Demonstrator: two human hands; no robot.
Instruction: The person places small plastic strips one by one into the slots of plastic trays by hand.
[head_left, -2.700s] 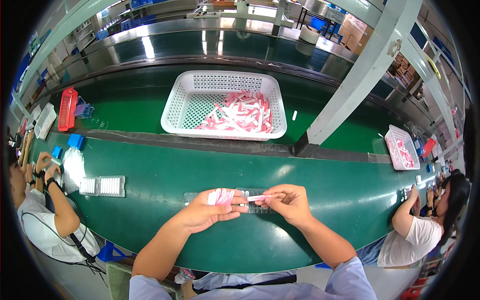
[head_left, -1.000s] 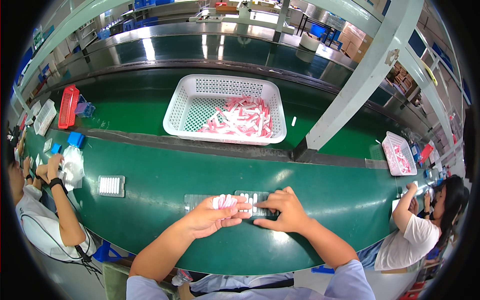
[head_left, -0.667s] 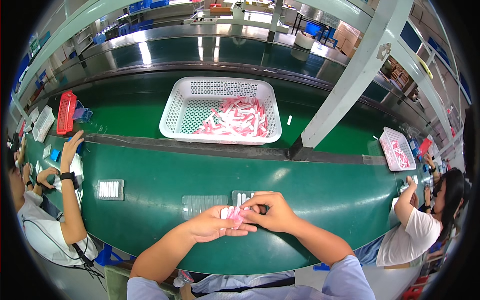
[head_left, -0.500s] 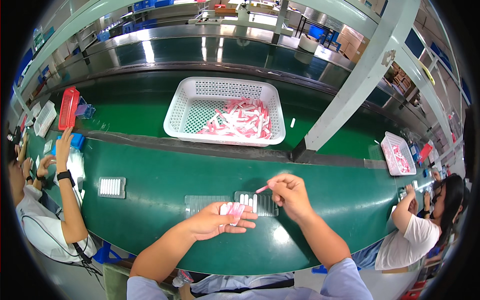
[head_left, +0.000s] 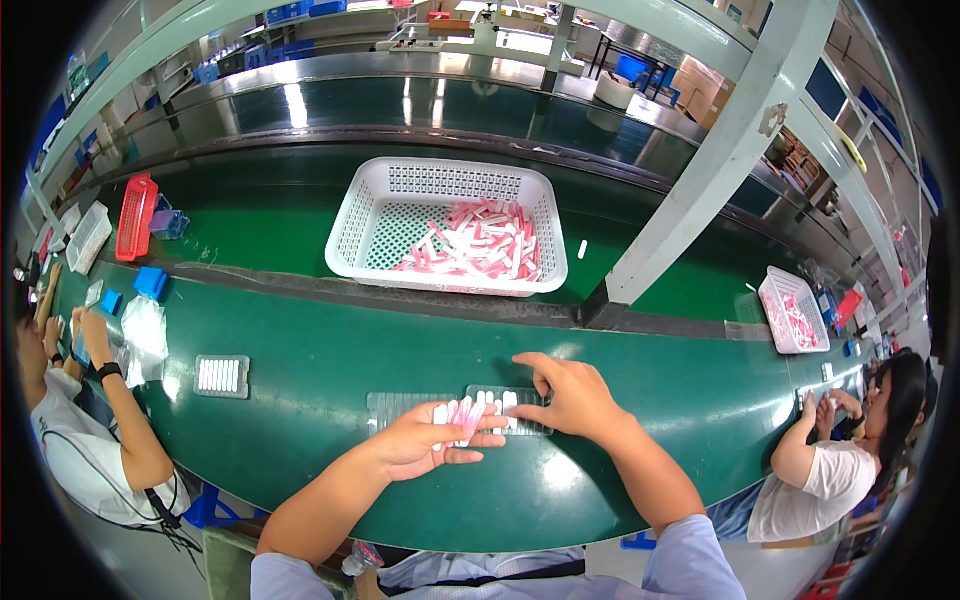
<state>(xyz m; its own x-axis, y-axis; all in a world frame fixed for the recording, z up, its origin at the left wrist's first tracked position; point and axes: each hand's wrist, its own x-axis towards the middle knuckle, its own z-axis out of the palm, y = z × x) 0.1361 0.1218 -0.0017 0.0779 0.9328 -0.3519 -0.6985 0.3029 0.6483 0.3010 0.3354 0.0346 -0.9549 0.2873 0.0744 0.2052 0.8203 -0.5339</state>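
My left hand is closed around a fanned bunch of slim pink-and-white sticks, with some of its fingers stretched out to the right. Just beyond it lies a clear ribbed tray, where several white sticks stand side by side in the slots. Over the right part of that tray is my right hand, thumb and forefinger spread apart, no stick visible between them. A second clear tray lies to the left, partly covered by my left hand.
Behind the trays stands a white basket heaped with pink-and-white sticks; one loose stick lies beside it. A filled tray sits to the left. A metal post rises at the right. Co-workers sit on both sides.
The pink stick that my right hand was pinching no longer shows in its fingers, which have spread. The right hand has dropped slightly nearer the tray. At the left, a co-worker's raised hand has come down.
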